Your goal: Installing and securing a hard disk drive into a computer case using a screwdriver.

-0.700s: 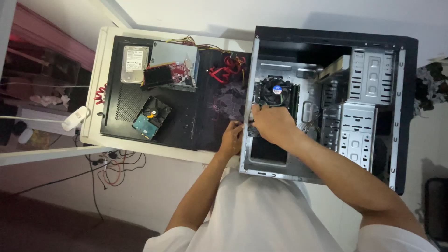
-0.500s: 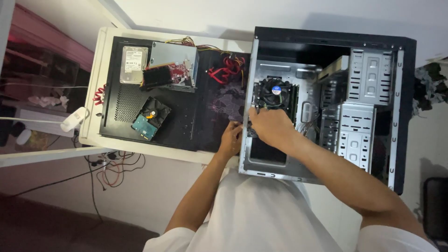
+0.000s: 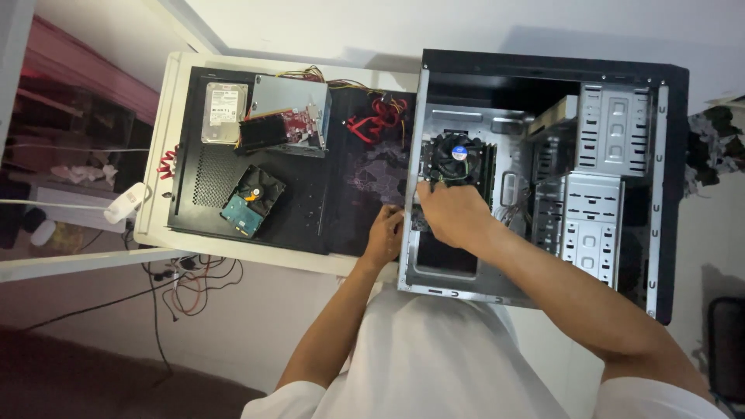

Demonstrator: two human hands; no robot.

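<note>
An open computer case (image 3: 660,194) lies on its side on the table, showing a black cooler fan (image 3: 456,157) on the motherboard and grey drive cages (image 3: 601,209). My right hand (image 3: 454,211) reaches inside the case just below the fan, fingers curled toward the left wall; I cannot see whether it holds anything. Outside the case, my left hand (image 3: 386,235) rests against the left edge of it, over the black side panel (image 3: 310,209).
On the black panel lie a silver hard drive (image 3: 224,112), a second hard drive (image 3: 252,201) with its board up, a grey power supply (image 3: 289,97) with a red graphics card (image 3: 279,128) on it, and red cables (image 3: 376,124). Loose wires (image 3: 190,275) hang below the white table.
My right hand has shifted slightly left and up inside the case. The left hand stays at the case edge.
</note>
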